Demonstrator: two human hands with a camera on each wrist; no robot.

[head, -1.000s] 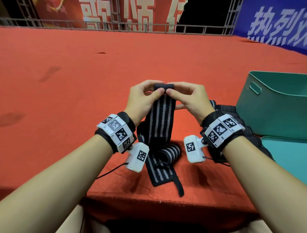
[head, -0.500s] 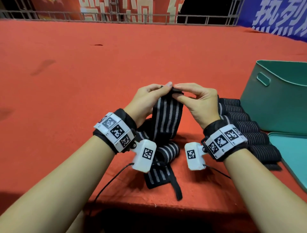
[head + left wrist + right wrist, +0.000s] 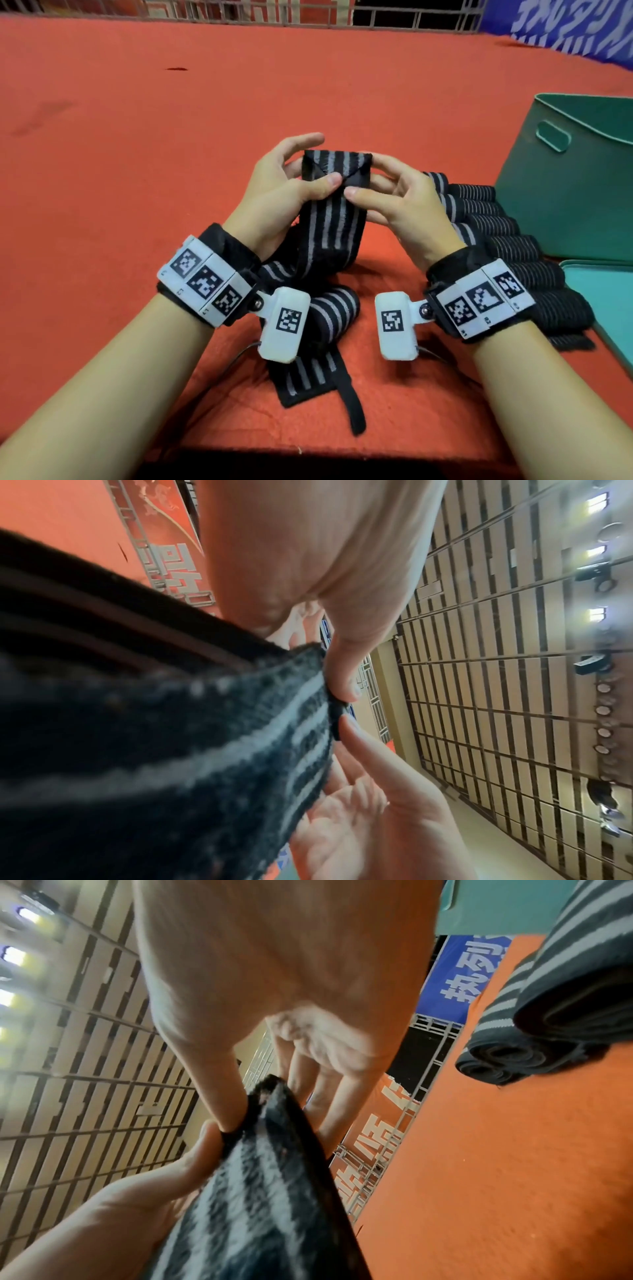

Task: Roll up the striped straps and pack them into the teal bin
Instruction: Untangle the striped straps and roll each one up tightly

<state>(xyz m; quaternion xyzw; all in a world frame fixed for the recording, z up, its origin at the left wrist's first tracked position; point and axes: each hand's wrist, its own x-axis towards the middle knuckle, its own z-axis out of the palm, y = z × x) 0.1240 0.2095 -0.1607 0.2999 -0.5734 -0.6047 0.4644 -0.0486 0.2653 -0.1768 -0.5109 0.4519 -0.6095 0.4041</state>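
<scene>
Your left hand and right hand pinch folded top of striped strap, held above red bench; tail trails below. Rolled straps sit beside teal bin. Risk: loosen thumbs, first fold springs open; dragging tail skews roll.
</scene>
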